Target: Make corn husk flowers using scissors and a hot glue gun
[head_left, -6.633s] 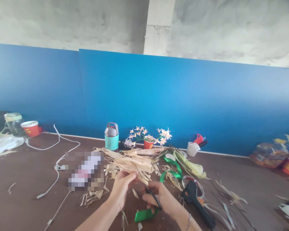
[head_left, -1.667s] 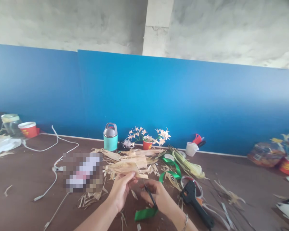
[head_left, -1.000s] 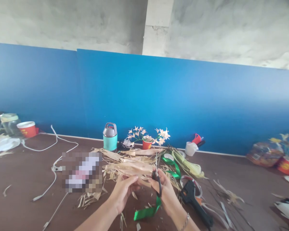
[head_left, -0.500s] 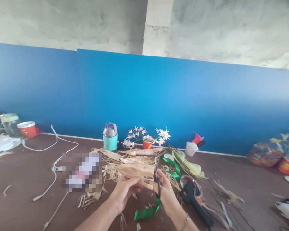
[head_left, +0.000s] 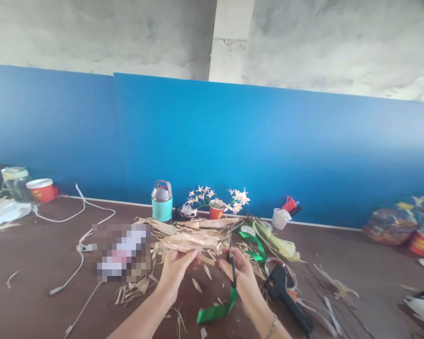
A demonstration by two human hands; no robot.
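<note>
My left hand [head_left: 175, 272] pinches a long dried corn husk strip [head_left: 187, 242] and holds it level above the brown table [head_left: 38, 263]. My right hand [head_left: 242, 278] is closed round black-handled scissors [head_left: 231, 263], blades pointing up close to the right end of the strip. A cut husk piece [head_left: 207, 271] is in the air between my hands. A green ribbon [head_left: 217, 308] lies under my right wrist. More dried husks [head_left: 198, 230] are heaped just behind my hands.
A black glue gun [head_left: 286, 294] lies right of my right hand. Behind are a teal flask [head_left: 162, 201], husk flowers in a red cup [head_left: 217, 202], a ribbon roll [head_left: 249, 231], white cup [head_left: 281, 218]. White cables [head_left: 81, 235] and a blurred-out object [head_left: 122, 252] lie left.
The scissors went from pointing down to upright beside the strip. A small husk piece has come off and hangs between my hands. My left hand lifted the strip a little.
</note>
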